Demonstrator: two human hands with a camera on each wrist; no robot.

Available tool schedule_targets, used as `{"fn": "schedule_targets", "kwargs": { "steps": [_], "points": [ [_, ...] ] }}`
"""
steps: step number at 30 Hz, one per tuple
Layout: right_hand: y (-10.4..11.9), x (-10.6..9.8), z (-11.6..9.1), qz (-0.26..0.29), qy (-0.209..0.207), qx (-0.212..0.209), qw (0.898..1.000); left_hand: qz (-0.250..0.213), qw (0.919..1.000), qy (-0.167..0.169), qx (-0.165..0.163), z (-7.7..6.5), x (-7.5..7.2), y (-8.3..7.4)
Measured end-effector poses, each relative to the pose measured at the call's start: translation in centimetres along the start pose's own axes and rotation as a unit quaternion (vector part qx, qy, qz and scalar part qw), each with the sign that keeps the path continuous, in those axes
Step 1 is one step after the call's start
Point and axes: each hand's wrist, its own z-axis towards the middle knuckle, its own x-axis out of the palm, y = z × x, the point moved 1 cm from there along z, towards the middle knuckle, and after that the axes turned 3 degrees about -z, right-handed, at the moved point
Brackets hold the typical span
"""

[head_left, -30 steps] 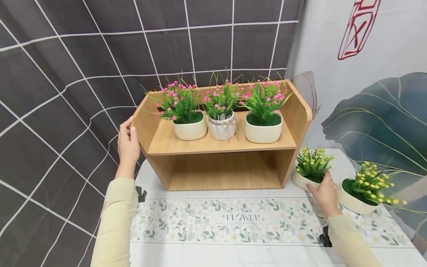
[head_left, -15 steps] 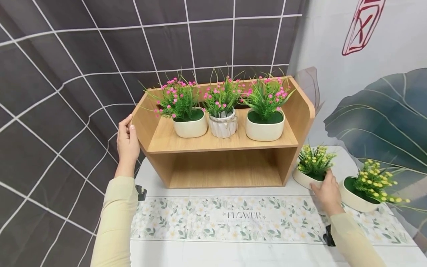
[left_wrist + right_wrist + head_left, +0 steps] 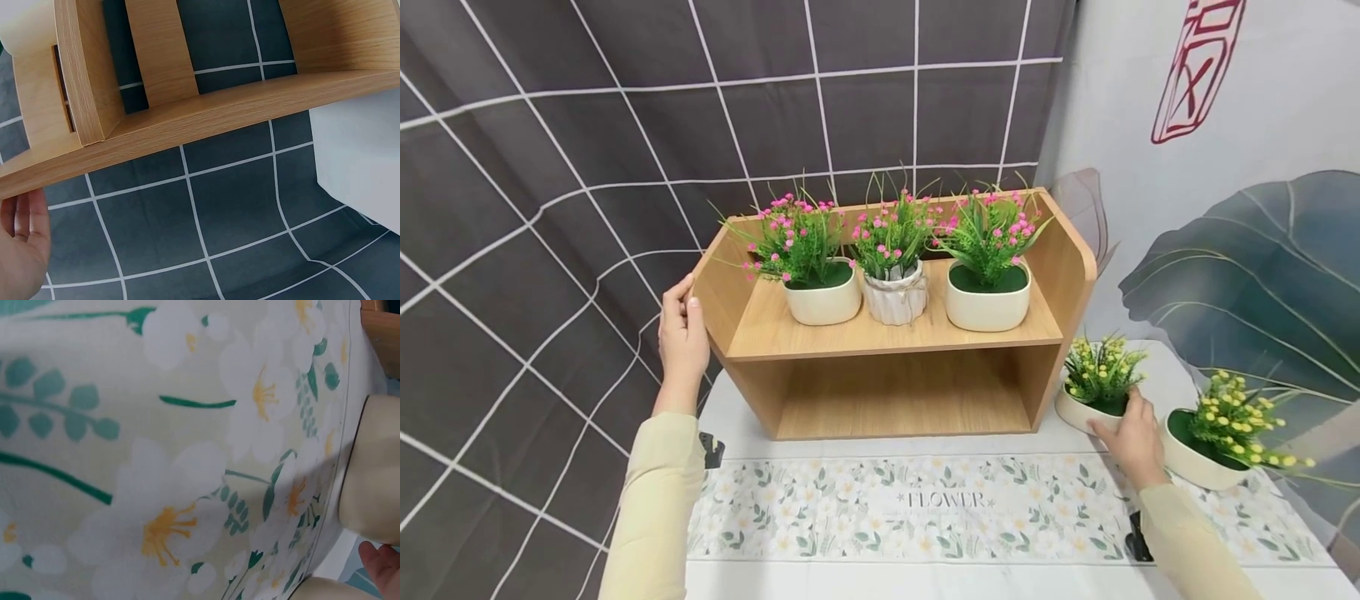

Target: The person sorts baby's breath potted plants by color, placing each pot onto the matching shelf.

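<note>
In the head view, my left hand (image 3: pixel 683 350) rests against the outer face of the left side panel of a two-tier wooden shelf (image 3: pixel 820 340). The left wrist view shows its nearly straight fingers (image 3: pixel 36 215) touching that panel. At the right, my right hand (image 3: pixel 1135 440) grips the near right end of a cream oval pot of yellow flowers (image 3: pixel 1078 412), which stands on the table beside the shelf. Its thumb lies along the pot's front; the other fingers are partly hidden. The right wrist view catches the pot (image 3: pixel 378 469) and some fingertips (image 3: pixel 375 559) at its edge.
Pink-flowered plants in a left oval pot (image 3: pixel 823 305), a ribbed pot (image 3: pixel 895 300) and a right oval pot (image 3: pixel 988 308) stand on the upper tier. Another yellow-flowered pot (image 3: pixel 1202 462) is right of my right hand. A floral runner (image 3: pixel 880 517) crosses the table; a checked cloth (image 3: pixel 550 333) hangs behind.
The head view has shifted slightly, so everything sits a little lower in it than half a second ago. Both hands keep their places on the shelf and the pot.
</note>
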Motion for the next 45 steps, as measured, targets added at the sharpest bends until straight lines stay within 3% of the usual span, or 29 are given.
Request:
{"fn": "schedule_targets", "kwargs": {
  "steps": [8,12,18,34,45],
  "points": [
    [-1.3,0.5,-0.3,0.030,-0.044,-0.016,0.998,-0.008,0.9999,0.010,0.002,-0.5,0.0,0.1],
    [-2.3,0.5,-0.1,0.027,-0.013,-0.038,0.999,-0.011,0.9999,0.007,0.005,-0.5,0.1,0.0],
    [-3.5,0.5,-0.3,0.019,0.031,-0.034,0.999,-0.017,0.9997,0.014,0.013,-0.4,0.3,-0.1],
    [-3.5,0.7,-1.5,0.038,0.011,-0.004,0.999,-0.012,0.9996,0.021,0.015,-0.2,0.5,-0.2],
    [-3.2,0.9,-2.4,0.028,-0.001,-0.020,0.999,-0.009,0.9999,0.011,0.009,-0.1,-0.4,0.0]
  ]
}}
